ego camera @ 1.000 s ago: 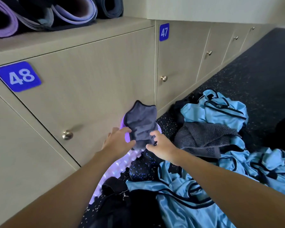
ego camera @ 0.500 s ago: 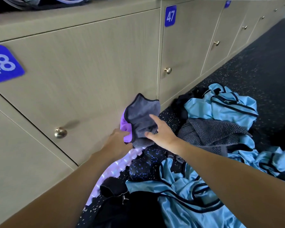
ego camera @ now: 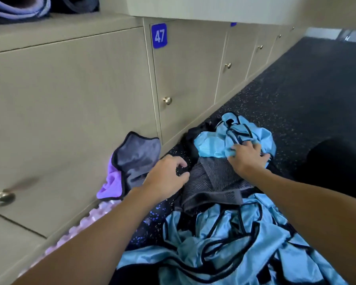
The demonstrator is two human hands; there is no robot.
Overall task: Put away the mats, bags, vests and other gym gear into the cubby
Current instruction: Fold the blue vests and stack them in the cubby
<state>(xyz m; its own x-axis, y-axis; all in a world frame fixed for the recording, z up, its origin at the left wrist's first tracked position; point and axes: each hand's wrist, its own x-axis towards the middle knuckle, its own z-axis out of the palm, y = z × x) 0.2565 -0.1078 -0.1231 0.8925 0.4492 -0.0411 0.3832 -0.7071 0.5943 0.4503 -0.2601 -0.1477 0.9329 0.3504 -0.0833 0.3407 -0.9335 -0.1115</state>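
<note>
A crumpled light blue vest [ego camera: 210, 150] lies on the floor [ego camera: 306, 95] near closed cubby door 47 [ego camera: 185, 83], its fabric gripped by the curled fingers of the right hand [ego camera: 248, 156]. The left hand [ego camera: 164, 177] is held loosely curled, nothing in it, beside a grey knitted cloth [ego camera: 216, 182]. The vest is probably best gathered whole by both hands, so no strap is dragged through the nearer vests [ego camera: 224, 249].

On the left the cubby doors [ego camera: 70, 120] are all shut, like a wall. The blue vests [ego camera: 224, 247] and a grey towel [ego camera: 216, 182] cover the near floor. Far right, the dark floor [ego camera: 300, 87] is bare.
</note>
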